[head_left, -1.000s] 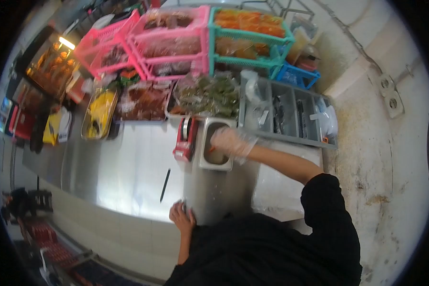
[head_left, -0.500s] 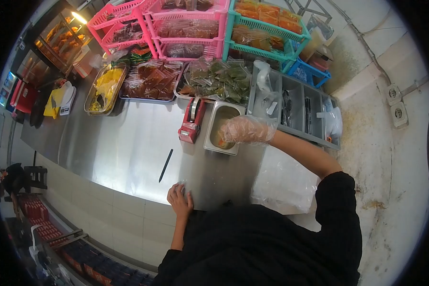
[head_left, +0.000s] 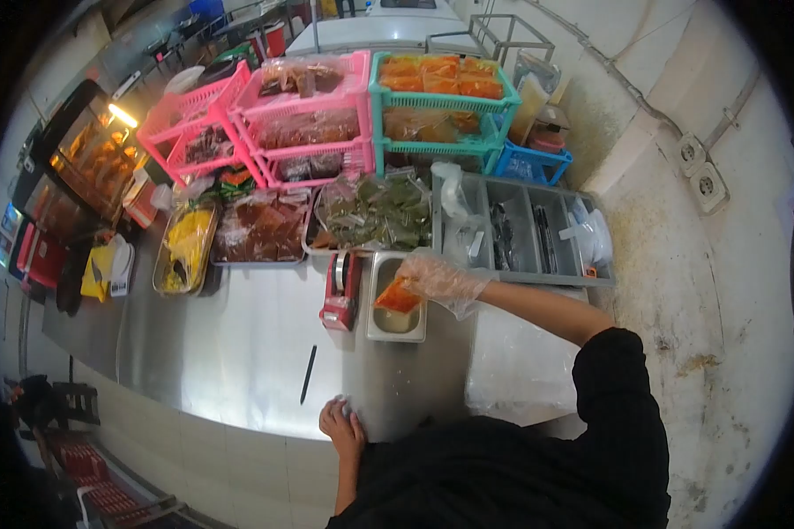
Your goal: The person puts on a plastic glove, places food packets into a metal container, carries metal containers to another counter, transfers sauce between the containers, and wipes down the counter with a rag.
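Observation:
My right hand [head_left: 443, 275], in a clear plastic glove, is closed on a small sachet of orange-red sauce [head_left: 398, 297]. It holds the sachet over a rectangular steel container [head_left: 397, 336], whose bottom shows some pale contents. Just left of the container stands a red tape dispenser [head_left: 340, 291]. My bare left hand [head_left: 343, 427] rests at the near edge of the steel table [head_left: 229, 353], its fingers loosely bent and apart, with nothing in them. A black pen [head_left: 309, 374] lies on the table a little beyond the left hand.
Trays of dark red sachets [head_left: 262, 227] and green sachets [head_left: 375, 212] line the back. Pink baskets [head_left: 309, 106] and teal baskets [head_left: 445, 104] rise behind them. A grey divided organizer [head_left: 525, 234] stands right. Clear plastic bags [head_left: 525, 357] lie under my right forearm.
My right hand has lifted out of the steel container, and the orange-red sachet now shows in its fingers. The view has tilted up, showing more of the background. The left hand stays at the table edge.

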The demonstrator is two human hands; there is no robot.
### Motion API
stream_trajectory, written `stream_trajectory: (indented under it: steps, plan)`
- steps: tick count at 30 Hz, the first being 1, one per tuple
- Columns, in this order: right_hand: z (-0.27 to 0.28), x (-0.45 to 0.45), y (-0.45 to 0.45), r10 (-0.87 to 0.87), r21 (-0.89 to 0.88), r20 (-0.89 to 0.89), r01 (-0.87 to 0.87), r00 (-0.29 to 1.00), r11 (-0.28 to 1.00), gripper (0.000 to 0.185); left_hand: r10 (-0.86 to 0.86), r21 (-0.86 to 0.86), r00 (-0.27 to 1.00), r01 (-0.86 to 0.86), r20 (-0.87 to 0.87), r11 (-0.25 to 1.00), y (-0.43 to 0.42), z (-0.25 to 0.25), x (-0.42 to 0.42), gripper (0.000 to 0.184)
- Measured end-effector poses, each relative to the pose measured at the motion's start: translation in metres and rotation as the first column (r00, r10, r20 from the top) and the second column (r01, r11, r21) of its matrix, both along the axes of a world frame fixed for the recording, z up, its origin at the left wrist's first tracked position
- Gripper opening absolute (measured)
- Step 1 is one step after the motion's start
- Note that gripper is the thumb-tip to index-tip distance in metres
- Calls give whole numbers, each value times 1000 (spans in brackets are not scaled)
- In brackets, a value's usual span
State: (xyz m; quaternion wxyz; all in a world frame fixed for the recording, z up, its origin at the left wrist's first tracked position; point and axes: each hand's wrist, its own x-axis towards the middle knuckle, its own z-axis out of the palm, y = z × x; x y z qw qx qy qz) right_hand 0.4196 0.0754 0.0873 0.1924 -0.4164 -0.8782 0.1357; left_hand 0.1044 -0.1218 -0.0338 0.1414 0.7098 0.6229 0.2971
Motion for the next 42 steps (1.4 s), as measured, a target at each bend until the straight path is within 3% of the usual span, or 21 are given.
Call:
stream_trajectory:
  steps: [1,2,3,4,7,11,15,16,17,18,19,20,22,25,27,29,32,34,38,40,42]
  plan:
    - [-2,3,1,-9,14,-1,9,1000,1000,13,-9,14,1000,9,-1,1000,5,0,2,30]
    - [-5,3,-1,-314,-493,-434,69,845,867,16,-57,-34,985,63,163,997,9,1,4,28]
    - [-8,3,-4,-698,-828,-545,-166,466,536,20,-95,-75,941,126,324,989,15,1,7,25]
    - [-3,2,-10,-834,-872,-466,-310,295,377,27,-84,-155,868,182,489,971,21,12,17,28]
    - [-32,15,-3,-881,-799,-450,-506,145,325,41,-6,-262,636,326,772,909,47,32,49,39]
    - [8,51,33,-863,-760,-504,-462,-25,457,38,80,-322,457,482,886,815,73,40,82,72]
    - [133,118,96,-658,-656,-753,-115,29,746,34,237,-357,281,537,930,764,90,41,104,80]
    - [152,139,113,-482,-468,-782,138,395,873,33,318,-405,251,520,914,752,92,42,107,74]
    - [171,160,130,-454,-10,-454,505,767,863,32,320,-409,255,518,912,751,95,37,109,74]
    - [189,181,147,-550,425,-255,603,795,675,32,368,-425,217,531,904,733,99,27,112,69]
    - [204,198,165,-649,481,-74,598,757,642,30,414,-440,178,545,892,714,102,17,113,63]
    - [213,204,175,-647,478,-78,598,758,643,30,416,-456,196,499,888,737,102,5,116,51]
    - [223,212,192,-631,580,502,311,591,753,22,433,-483,224,526,873,700,106,5,117,50]
    - [204,215,219,-522,420,662,311,537,853,17,455,-482,203,570,867,665,112,26,127,46]
    - [187,211,221,-599,499,593,339,538,798,18,592,-465,91,718,801,519,117,22,126,45]
    - [178,198,211,-793,718,190,469,579,514,25,570,-470,104,695,815,544,120,23,129,44]
    - [162,178,172,-665,794,-143,486,733,365,28,504,-475,168,662,848,580,120,15,123,46]
    - [154,135,92,-594,701,-345,620,727,352,31,501,-435,45,566,865,700,116,12,131,41]
    - [72,80,-53,-656,93,-517,798,550,596,38,612,-594,97,402,785,697,111,4,129,28]
    - [4,65,-113,-642,142,-525,801,559,581,33,555,-528,59,407,830,746,111,10,130,26]
    - [-26,47,-172,-709,-255,-624,772,328,582,30,578,-497,-48,455,815,739,95,-1,116,26]
